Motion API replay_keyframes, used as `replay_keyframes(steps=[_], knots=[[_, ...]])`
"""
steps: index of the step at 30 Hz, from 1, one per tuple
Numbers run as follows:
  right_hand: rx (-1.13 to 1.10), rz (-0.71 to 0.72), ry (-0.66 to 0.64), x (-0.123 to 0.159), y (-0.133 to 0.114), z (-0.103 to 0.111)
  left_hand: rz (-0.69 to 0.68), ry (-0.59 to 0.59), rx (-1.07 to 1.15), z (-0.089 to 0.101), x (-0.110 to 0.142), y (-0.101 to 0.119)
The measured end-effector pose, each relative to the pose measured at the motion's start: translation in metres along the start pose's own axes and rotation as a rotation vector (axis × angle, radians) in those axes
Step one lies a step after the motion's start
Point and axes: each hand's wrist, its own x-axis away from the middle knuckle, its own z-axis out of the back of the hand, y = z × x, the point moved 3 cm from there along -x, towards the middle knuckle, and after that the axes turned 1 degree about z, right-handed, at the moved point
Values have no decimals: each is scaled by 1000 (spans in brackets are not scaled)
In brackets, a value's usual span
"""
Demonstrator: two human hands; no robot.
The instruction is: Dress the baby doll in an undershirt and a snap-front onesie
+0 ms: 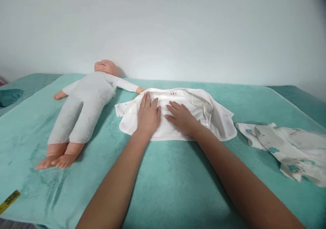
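Observation:
A white baby shirt (183, 134) lies spread open on the green cloth, its inside facing up and a small printed label near the collar. My left hand (149, 115) rests flat on the shirt's left part, fingers stretched out. To its right, my right hand (182, 117) lies on the middle of the shirt, fingers spread. Neither hand grips anything. One patterned sleeve sticks out at the left, and the fabric is bunched on the right side. A baby doll (86, 96) with a white cloth body lies on its back at the left, one hand touching or nearly touching the shirt's collar edge.
Crumpled white baby clothing with a green print (287, 144) lies at the right. A green cloth (163, 188) covers the surface up to the pale wall (163, 32). A yellow strip with dark marks (9, 201) shows at the lower left edge.

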Motion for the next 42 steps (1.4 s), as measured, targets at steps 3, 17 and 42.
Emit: replay_keyframes(steps=[3,17,42], knots=[[-2,-12,0,1,1,0,-39,38,22,2,0,1],[14,43,-63,5,-9,1,-104,-230,-108,-9,6,-2],[-149,85,-88,84,-55,-14,-34,-84,115,74,174,-14]])
